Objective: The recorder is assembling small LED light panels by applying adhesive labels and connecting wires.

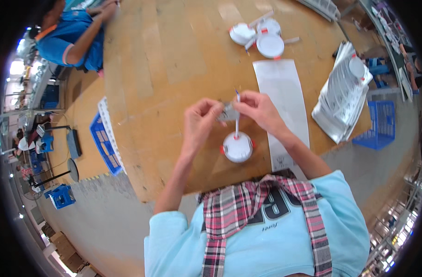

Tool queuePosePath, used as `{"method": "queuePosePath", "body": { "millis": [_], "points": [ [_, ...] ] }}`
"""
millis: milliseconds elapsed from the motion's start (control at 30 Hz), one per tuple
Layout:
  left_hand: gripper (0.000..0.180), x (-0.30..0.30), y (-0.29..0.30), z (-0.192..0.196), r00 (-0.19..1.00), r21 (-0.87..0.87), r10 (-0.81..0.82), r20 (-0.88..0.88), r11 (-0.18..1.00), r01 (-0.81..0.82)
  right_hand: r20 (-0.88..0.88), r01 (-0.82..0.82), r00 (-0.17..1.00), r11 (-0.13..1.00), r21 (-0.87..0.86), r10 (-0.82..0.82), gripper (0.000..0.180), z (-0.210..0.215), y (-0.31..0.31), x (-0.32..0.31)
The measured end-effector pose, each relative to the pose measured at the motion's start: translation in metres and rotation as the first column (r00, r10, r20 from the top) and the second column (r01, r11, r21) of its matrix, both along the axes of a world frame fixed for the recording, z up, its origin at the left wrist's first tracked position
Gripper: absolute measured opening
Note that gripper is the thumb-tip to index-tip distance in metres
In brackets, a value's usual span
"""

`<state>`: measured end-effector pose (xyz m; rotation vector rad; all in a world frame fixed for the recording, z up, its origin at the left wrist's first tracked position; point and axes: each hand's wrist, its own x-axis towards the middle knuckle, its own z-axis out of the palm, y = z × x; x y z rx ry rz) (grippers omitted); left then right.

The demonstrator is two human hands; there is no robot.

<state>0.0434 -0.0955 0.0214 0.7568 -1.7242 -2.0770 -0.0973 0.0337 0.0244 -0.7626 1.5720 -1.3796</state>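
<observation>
Two hands meet above the table (174,55): the left hand (199,121) and right hand (259,111) pinch a small grey part (229,112) between their fingers. The round white lamp (238,147) lies at six o'clock, its white lead (237,121) running upright, nearer the right hand.

**Both hands on a small grey part above a round lamp**

I saw the left hand (199,121) and the right hand (259,109) pinching a small grey flat part (229,112) between their fingertips over the brown wooden table (174,55). A thin white cable (237,121) ran down from it to a round white plastic lamp with red clips (238,147). Three similar white round lamps (262,36) lay well apart, beyond a long white sheet (285,92).
</observation>
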Motion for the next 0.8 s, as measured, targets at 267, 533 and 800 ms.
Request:
{"method": "queuePosePath", "body": {
  "millis": [267,533,800],
  "points": [
    [0.015,0.011,0.019,-0.027,1.0,-0.006,0.024,0.008,1.0,-0.024,-0.018,0.129,0.991,0.992,-0.011,-0.129,0.016,-0.019,0.019,0.019],
    [0.014,0.045,0.04,0.102,0.898,-0.651,0.292,-0.329,0.619,-0.44,0.011,0.158,0.987,0.987,-0.026,-0.157,0.016,-0.018,0.029,0.007],
    [0.017,0.081,0.046,0.116,0.903,-0.78,0.15,-0.402,0.46,-0.423,0.071,0.045,0.997,0.997,-0.057,-0.041,0.018,-0.005,0.015,0.004]
  ]
}}
